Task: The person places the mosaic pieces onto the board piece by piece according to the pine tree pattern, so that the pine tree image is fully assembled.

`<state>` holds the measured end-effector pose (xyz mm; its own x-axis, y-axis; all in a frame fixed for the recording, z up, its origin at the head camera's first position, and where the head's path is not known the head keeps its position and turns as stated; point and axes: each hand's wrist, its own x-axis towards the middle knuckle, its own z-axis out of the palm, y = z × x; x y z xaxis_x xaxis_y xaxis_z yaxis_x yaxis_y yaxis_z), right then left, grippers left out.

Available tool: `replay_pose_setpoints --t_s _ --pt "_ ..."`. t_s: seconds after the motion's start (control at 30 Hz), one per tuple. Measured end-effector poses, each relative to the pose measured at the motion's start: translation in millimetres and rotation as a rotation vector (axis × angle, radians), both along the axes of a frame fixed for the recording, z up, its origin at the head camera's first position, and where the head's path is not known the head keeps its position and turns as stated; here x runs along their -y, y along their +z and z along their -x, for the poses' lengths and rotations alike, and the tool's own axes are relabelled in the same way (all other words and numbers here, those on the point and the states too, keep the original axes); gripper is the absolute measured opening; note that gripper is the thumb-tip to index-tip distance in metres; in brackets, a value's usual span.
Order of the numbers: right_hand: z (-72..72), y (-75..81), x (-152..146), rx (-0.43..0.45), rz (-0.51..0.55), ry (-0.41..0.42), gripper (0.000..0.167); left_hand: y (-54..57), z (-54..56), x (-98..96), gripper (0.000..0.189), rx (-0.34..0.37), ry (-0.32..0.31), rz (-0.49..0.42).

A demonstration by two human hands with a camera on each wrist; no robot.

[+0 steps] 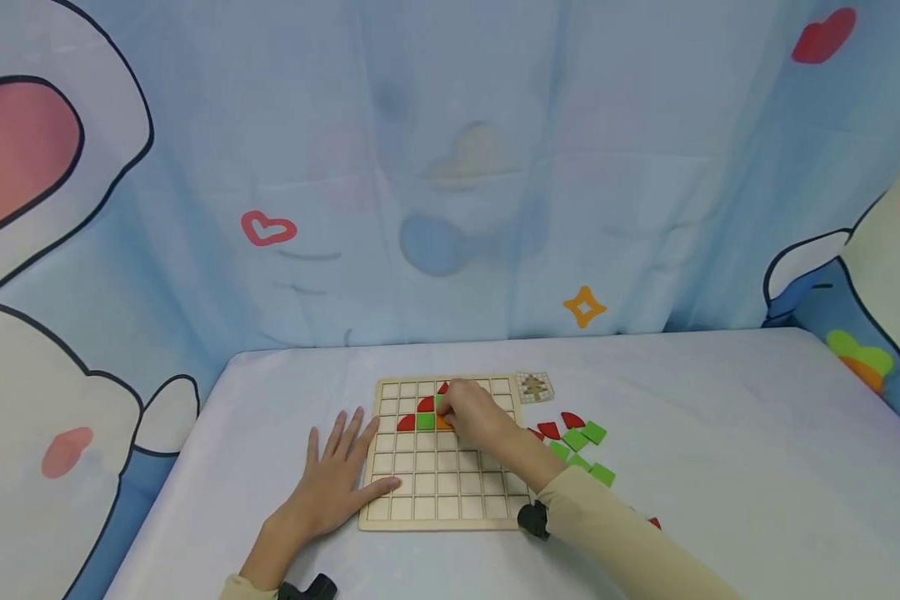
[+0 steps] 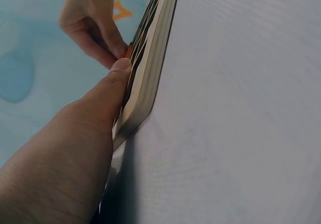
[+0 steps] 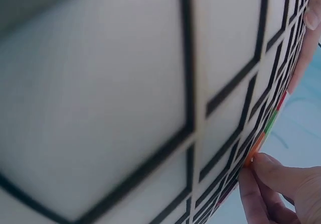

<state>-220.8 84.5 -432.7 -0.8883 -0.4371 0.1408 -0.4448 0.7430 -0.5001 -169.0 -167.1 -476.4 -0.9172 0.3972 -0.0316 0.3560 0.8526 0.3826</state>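
Observation:
A wooden grid board (image 1: 412, 462) lies flat on the table. Several red, green and orange pieces sit in its upper squares, among them a green square (image 1: 425, 422) and a red quarter-round (image 1: 407, 423). My left hand (image 1: 333, 483) rests spread over the board's left edge, thumb on the frame. Over the upper middle, my right hand (image 1: 480, 421) pinches a small orange tile (image 3: 248, 160) between thumb and fingers at the board's surface. The tile's full shape is hidden by the fingertips. Beside it, another orange piece (image 1: 444, 423) shows in the head view.
Several loose green squares (image 1: 593, 432) and red quarter-rounds (image 1: 572, 420) lie right of the board, some partly behind the right forearm. A small pattern card (image 1: 535, 387) lies at the board's upper right corner. One red piece (image 1: 654, 522) peeks out beside the right sleeve.

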Motion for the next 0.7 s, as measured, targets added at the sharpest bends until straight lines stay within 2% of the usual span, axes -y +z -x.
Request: replay_pose_setpoints --t_s 0.13,0.33,0.4,0.57,0.7 --pt "-2.0 0.0 -1.7 -0.013 0.017 0.008 0.015 0.1 0.4 -0.1 0.095 -0.002 -0.003 -0.009" --pt "-7.9 4.0 -11.9 0.069 0.095 -0.011 0.016 -1.1 -2.0 -0.3 0.095 -0.017 -0.008 -0.045" --pt "-11.1 7.2 -18.5 0.078 0.121 -0.005 0.014 -2.6 -2.4 -0.2 0.094 -0.043 -0.011 -0.073" --pt "-24.1 18.5 -42.6 0.053 0.122 0.028 0.014 -3.8 -2.6 -0.1 0.093 -0.08 -0.014 -0.081" --pt "-38.4 25.7 -67.7 0.059 0.104 0.05 0.014 -1.9 -2.4 -0.8 0.094 -0.063 -0.005 -0.071"
